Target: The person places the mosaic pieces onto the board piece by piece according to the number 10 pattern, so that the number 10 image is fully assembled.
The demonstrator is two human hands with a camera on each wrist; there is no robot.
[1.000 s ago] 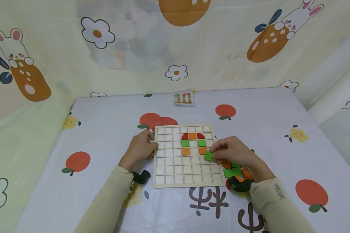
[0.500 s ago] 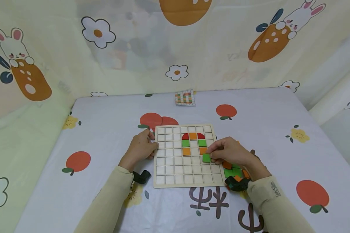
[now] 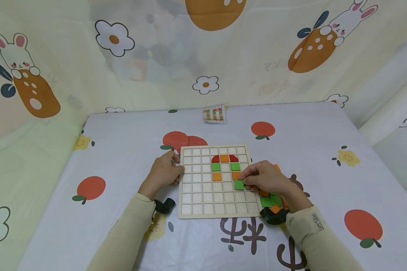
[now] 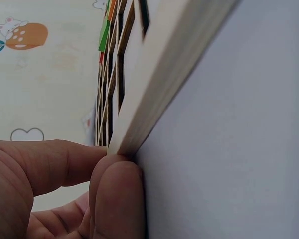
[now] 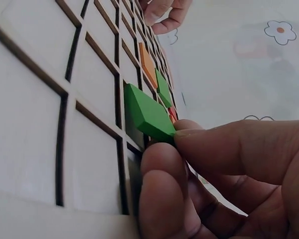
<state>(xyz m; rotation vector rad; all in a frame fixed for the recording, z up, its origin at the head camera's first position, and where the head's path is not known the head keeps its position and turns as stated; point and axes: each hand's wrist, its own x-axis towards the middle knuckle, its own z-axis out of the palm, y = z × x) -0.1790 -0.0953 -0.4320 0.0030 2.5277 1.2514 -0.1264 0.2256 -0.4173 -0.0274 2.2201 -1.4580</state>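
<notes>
In the head view a wooden grid board (image 3: 196, 188) lies on the table, bearing red, orange and green pieces in its upper right cells. My right hand (image 3: 265, 177) pinches a green square tile (image 3: 239, 184) by one edge, thumb against fingertips. The right wrist view has this green tile (image 5: 147, 114) tilted over a cell, one corner low toward the grid. My left hand (image 3: 162, 169) grips the board's left edge. Up close in the left wrist view, its thumb and fingertips meet at the board's rim (image 4: 159, 84).
Loose green tiles (image 3: 271, 200) and orange ones lie partly under my right hand and wrist, beyond the board's right edge. A small card with a coloured grid pattern (image 3: 215, 114) stands at the back of the table. A printed curtain (image 3: 156, 75) hangs behind.
My right hand has shifted slightly left and down with the green tile, bringing it over the cell below the right orange piece. The left hand has stayed at the board's edge.
</notes>
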